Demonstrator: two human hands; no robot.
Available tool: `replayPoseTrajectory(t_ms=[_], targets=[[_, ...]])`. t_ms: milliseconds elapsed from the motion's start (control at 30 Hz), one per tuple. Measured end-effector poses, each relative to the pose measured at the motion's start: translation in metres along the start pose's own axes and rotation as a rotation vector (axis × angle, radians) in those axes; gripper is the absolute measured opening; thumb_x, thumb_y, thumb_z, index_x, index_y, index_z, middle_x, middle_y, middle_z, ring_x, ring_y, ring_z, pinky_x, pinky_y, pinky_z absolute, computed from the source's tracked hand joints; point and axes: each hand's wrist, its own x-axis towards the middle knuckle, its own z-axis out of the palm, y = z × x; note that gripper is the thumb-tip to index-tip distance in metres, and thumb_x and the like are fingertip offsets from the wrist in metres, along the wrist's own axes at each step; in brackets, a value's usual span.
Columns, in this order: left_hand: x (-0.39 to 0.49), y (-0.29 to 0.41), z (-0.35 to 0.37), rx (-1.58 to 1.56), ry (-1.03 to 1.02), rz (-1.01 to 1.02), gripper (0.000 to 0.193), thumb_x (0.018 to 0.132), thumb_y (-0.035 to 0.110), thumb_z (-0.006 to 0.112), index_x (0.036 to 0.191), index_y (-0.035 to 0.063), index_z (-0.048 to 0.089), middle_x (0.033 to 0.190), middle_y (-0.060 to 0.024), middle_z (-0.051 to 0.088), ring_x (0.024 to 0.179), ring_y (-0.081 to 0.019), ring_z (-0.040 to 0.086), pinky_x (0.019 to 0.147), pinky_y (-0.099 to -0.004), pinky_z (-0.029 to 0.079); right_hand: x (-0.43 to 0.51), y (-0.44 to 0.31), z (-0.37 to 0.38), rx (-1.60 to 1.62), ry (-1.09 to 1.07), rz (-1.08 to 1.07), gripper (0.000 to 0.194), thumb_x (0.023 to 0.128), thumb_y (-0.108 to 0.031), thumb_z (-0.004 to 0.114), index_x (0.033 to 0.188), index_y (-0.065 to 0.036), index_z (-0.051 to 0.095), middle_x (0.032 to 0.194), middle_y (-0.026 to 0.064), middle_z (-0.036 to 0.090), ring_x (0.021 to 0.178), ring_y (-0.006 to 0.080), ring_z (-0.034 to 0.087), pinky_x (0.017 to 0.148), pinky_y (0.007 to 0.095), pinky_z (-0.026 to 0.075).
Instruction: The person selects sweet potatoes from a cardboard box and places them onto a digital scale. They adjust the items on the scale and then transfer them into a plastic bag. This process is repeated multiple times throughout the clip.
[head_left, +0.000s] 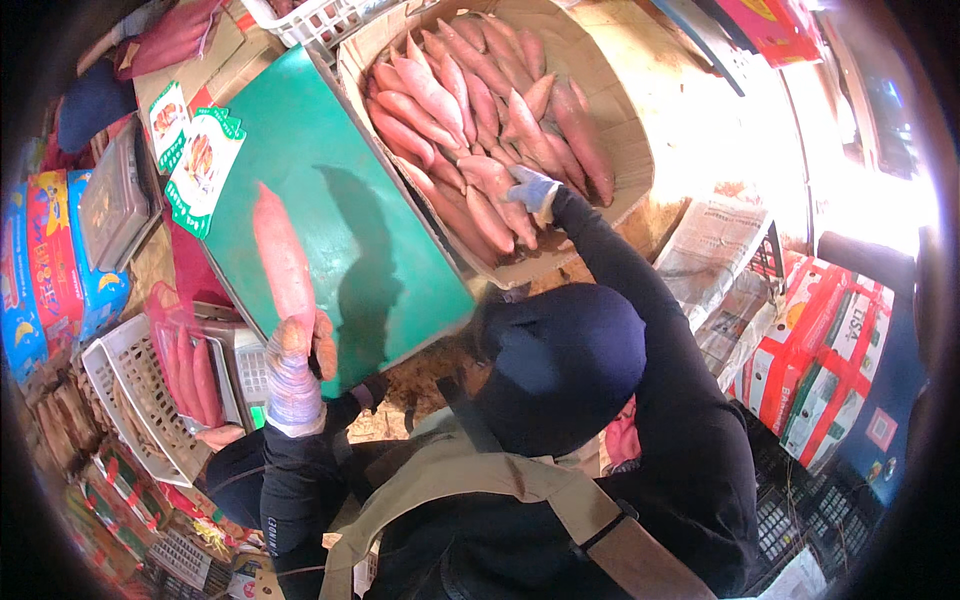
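My left hand (294, 375), in a soiled knit work glove, is closed round the lower end of a long sweet potato (283, 255), which points away over a green board (405, 262). The board bears its dark shadow. My right hand (534, 189), in a grey-blue glove, rests on a sweet potato (496, 187) at the near edge of a heap in a large cardboard box (634, 142). Its fingertips are partly hidden, so whether it grips that one cannot be told. Two printed labels (201, 166) with jagged green tops lie on the board's left edge.
White plastic baskets (120, 375) and bagged sweet potatoes (191, 375) stand at the left, near a coloured carton (56, 262). Folded newspaper (712, 247) and taped cartons (817, 360) are at the right. Another person's sleeve (96, 105) shows at the upper left.
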Motion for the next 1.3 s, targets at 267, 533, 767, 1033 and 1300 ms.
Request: replayPoseTrajectory(t_ms=[267,533,767,1033,1300], targets=[[0.018,-0.004,0.01,-0.004,-0.02,-0.079,0.064,0.084,0.074,0.049,0.079,0.01,0.053,0.057,0.0029,0.044,0.053,-0.0089,0.041,0.051,-0.0236,0.028,0.031,-0.057,-0.017,-0.727,0.088,-0.024,0.046,0.084,-0.045,0.06,0.102,-0.004,0.067,0.097,0.0189,0.069,0.092,0.0364,0.065,0.085,0.0421,0.049],[0.022,-0.013,0.017,-0.134,-0.198,-0.171,0.056,0.086,0.061,0.062,0.091,0.0056,0.058,0.059,0.0001,0.052,0.052,-0.0088,0.047,0.049,-0.0225,0.033,0.117,-0.096,0.049,-1.561,0.278,-0.408,0.042,0.087,-0.024,0.05,0.126,-0.01,0.055,0.147,0.015,0.035,0.139,0.0359,0.03,0.115,0.0578,0.016],[0.018,-0.008,0.018,-0.154,-0.231,-0.221,0.056,0.085,0.06,0.063,0.091,0.0044,0.058,0.064,0.0,0.053,0.058,-0.0087,0.049,0.052,-0.0225,0.035,0.124,-0.086,0.048,-1.078,0.473,-0.444,0.031,0.077,-0.026,0.061,0.1,-0.006,0.065,0.123,0.02,0.054,0.117,0.0354,0.05,0.105,0.0473,0.036],[-0.009,0.011,0.009,-0.312,-0.271,-0.145,0.046,0.09,0.048,0.064,0.091,0.0021,0.059,0.066,-0.0011,0.054,0.059,-0.0095,0.049,0.055,-0.0234,0.037,0.048,-0.123,-0.021,0.51,-0.046,-0.071,0.035,0.095,-0.033,0.057,0.111,-0.001,0.061,0.081,0.0013,0.06,0.066,0.0095,0.055,0.058,0.0236,0.044],[-0.049,0.049,-0.014,-0.402,-0.387,0.368,0.043,0.091,0.041,0.066,0.105,0.0009,0.061,0.08,-0.0031,0.062,0.065,-0.01,0.054,0.056,-0.0227,0.042,-0.029,-0.274,0.055,-0.401,-0.315,-0.72,0.034,0.094,-0.031,0.061,0.113,-0.003,0.058,0.097,0.0059,0.061,0.077,0.017,0.059,0.069,0.033,0.05]])
